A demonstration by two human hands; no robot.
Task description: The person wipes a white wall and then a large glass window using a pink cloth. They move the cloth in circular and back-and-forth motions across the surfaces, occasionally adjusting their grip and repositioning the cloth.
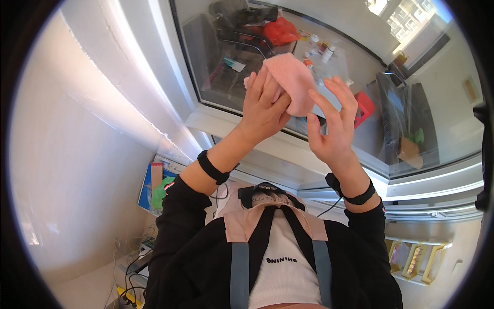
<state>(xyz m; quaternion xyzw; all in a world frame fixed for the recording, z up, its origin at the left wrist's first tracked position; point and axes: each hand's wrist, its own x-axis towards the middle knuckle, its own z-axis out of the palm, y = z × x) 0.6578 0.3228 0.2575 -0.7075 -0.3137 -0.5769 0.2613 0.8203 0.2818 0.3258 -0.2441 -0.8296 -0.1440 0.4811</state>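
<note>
My left hand (265, 106) grips a folded pink cloth (296, 83), part of it draped over the fingers. The cloth is in front of a window pane (231, 90) with a white frame (216, 119); I cannot tell whether it touches the glass. Just right of the cloth is my right hand (335, 121), its fingers apart and bent, holding nothing. Its fingertips come close to the cloth's right edge. A black band (212, 167) circles my left forearm, and another black band (359, 193) is on my right wrist.
Seen in the glass are a red plastic bag (280, 31), small bottles (328, 53), a red stool (363, 109) and a dark chair (405, 112). A white wall (88, 127) runs along the left. Low down are cables (129, 276) at left and a yellow rack (418, 258) at right.
</note>
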